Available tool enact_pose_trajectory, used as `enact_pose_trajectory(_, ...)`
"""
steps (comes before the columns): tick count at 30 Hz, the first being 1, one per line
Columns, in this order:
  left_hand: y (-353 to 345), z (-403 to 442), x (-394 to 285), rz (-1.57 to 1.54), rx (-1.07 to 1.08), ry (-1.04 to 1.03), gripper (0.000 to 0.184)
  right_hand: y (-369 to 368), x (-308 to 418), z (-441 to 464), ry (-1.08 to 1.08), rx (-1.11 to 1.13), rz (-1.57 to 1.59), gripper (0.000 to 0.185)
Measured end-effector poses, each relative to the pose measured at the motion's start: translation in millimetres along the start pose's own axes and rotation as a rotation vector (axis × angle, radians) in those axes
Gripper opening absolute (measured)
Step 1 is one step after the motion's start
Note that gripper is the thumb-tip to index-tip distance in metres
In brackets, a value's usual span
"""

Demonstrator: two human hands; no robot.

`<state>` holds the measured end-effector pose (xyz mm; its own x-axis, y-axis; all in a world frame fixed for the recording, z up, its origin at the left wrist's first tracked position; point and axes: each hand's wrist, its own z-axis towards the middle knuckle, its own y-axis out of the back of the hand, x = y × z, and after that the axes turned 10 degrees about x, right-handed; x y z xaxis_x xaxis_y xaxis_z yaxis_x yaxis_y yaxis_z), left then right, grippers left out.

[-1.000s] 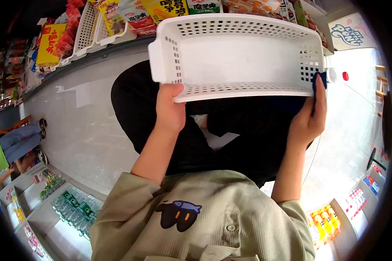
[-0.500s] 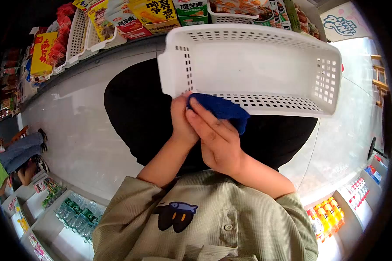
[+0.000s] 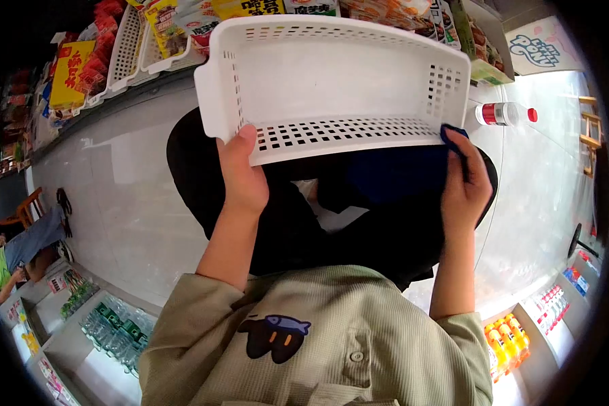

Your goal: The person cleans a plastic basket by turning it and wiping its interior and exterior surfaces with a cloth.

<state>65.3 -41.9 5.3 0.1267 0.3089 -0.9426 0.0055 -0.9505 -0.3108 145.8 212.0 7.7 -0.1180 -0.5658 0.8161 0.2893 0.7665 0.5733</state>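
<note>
A white perforated plastic basket is tilted above my lap, with nothing inside it. My left hand grips its near left corner, thumb over the rim and fingers hidden beneath. At the near right corner my right hand pinches a dark blue cloth against the basket's rim. A shaded blue area below the near rim looks like more of the cloth, hanging down over my dark trousers.
Packaged snacks and other white baskets line the shelf ahead. A red-capped bottle is on the floor at right. Bottled drinks stand on shelves behind on both sides. Another person sits at far left.
My hands have parted, left hand to the basket's left corner, right hand with the cloth to its right corner. The basket has shifted left and slightly up, uncovering the bottle.
</note>
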Motion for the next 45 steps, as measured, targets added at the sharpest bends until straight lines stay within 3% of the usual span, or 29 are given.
enact_pose_trajectory(6, 13.8, 9.7, -1.3, 0.097, 0.064, -0.034, 0.059, 57.0, -13.4, 3.1, 0.034, -0.192, 0.150, 0.023)
enact_pose_trajectory(8, 11.7, 12.9, -1.6, 0.065, 0.055, -0.029, 0.059, 78.2, -13.1, 4.8, 0.151, -0.224, 0.466, 0.021)
enact_pose_trajectory(10, 9.3, 17.1, -2.3, 0.036, 0.048, -0.026, 0.059, 103.9, -1.7, 6.6, 0.272, -0.120, 0.725, 0.021)
enact_pose_trajectory(12, 6.5, 21.0, -3.5, -0.038, 0.021, -0.038, 0.060, 132.6, 9.5, 2.1, 0.322, -0.135, 0.791, 0.025)
enact_pose_trajectory(15, 7.1, 24.1, -1.3, 0.008, 0.043, -0.046, 0.061, 140.7, 29.6, 4.2, 0.310, -0.412, 1.001, 0.032)
enact_pose_trajectory(18, 10.2, 19.3, 7.0, 0.081, 0.067, -0.007, 0.062, 77.7, 59.8, 27.3, 0.362, 0.162, 1.141, 0.041)
enact_pose_trajectory(22, 17.4, 18.4, 12.1, 0.041, 0.105, -0.003, 0.064, -28.0, 87.4, 35.0, -0.002, 0.494, 0.959, 0.020)
enact_pose_trajectory(27, 22.0, 17.3, 12.8, 0.060, 0.185, -0.035, 0.069, -102.4, 76.2, 59.6, 0.123, 0.634, 0.755, 0.014)
enact_pose_trajectory(34, 25.1, 20.6, 16.3, 0.093, 0.285, -0.085, 0.078, -118.3, 89.6, 75.8, 0.075, 0.838, 0.483, 0.014)
enact_pose_trajectory(37, 25.7, 18.8, 17.5, 0.092, 0.292, -0.109, 0.078, -124.6, 82.2, 74.3, 0.168, 0.764, 0.533, 0.022)
enact_pose_trajectory(41, 21.9, 17.9, 15.7, 0.119, 0.305, -0.112, 0.078, -125.1, 73.7, 74.1, 0.120, 0.703, 0.657, 0.020)
enact_pose_trajectory(43, 20.3, 16.8, 15.3, 0.103, 0.294, -0.089, 0.079, -123.3, 70.8, 76.6, 0.181, 0.429, 0.433, 0.017)
enact_pose_trajectory(45, 21.1, 16.1, 16.8, 0.106, 0.285, -0.097, 0.079, -119.7, 71.9, 74.3, 0.167, 0.441, 0.323, 0.017)
